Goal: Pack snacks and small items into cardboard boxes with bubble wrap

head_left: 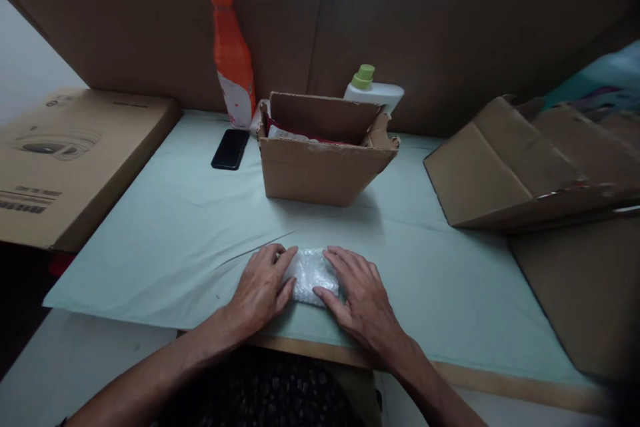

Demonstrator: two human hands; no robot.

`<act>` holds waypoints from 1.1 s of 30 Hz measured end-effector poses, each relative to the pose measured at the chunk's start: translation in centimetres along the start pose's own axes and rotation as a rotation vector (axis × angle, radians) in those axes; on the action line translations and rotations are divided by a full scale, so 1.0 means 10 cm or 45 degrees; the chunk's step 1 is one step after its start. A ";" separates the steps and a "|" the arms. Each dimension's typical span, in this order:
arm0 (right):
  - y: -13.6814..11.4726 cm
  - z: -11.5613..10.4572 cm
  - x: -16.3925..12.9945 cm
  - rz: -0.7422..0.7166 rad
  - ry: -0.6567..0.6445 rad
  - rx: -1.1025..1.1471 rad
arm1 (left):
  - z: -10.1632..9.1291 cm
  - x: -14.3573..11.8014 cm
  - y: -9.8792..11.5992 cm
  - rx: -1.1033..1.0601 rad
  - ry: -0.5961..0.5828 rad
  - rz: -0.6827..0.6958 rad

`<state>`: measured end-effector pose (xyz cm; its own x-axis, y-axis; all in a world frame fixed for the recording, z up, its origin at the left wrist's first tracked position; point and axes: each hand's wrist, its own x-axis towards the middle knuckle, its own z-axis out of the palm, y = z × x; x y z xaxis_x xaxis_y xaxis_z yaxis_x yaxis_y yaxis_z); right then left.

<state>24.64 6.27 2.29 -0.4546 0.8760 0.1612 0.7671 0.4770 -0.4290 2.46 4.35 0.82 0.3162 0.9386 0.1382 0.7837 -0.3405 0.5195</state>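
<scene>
A small bubble-wrap packet [314, 275] lies on the pale green cloth near the table's front edge. My left hand [261, 285] grips its left side, thumb at the near part and fingers curled along the far part. On the opposite side, my right hand [361, 295] holds the packet with its thumb on top and fingers at the far right corner. What is inside the wrap cannot be made out. Beyond my hands stands an open cardboard box [320, 170] with red and white packages showing inside.
An orange bottle [233, 57] and a black phone [230, 149] are at the back left. Behind the box is a white bottle with a green cap [373, 89]. A flat carton [85, 153] lies left; open cardboard boxes [493, 167] stand right. Brown cardboard [320, 27] walls the back.
</scene>
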 end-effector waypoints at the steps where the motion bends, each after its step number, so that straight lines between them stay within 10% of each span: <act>1: 0.02 0.01 0.03 0.016 -0.018 -0.043 | 0.00 0.03 -0.02 0.032 0.001 -0.014; 12: -0.02 -0.15 -0.12 0.130 -0.309 0.545 | 0.05 -0.17 0.11 -0.440 -0.004 0.057; 19: 0.00 -0.67 0.03 -0.163 -0.455 0.214 | -0.31 0.10 0.22 -0.342 0.044 0.431; 24: 0.11 -1.51 0.57 -0.224 0.145 0.244 | -0.88 0.96 0.06 0.152 0.654 0.489; 28: 0.17 -1.99 1.24 -0.045 0.670 0.105 | -0.97 1.37 -0.08 0.285 0.818 0.443; 33: 0.23 -1.84 2.07 -0.111 -0.073 0.068 | -0.79 1.31 -0.14 0.185 0.842 0.528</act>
<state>25.31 26.78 21.06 -0.5446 0.8252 0.1497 0.6990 0.5453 -0.4627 1.25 17.57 8.57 0.2498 0.5567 0.7923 0.7479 -0.6306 0.2073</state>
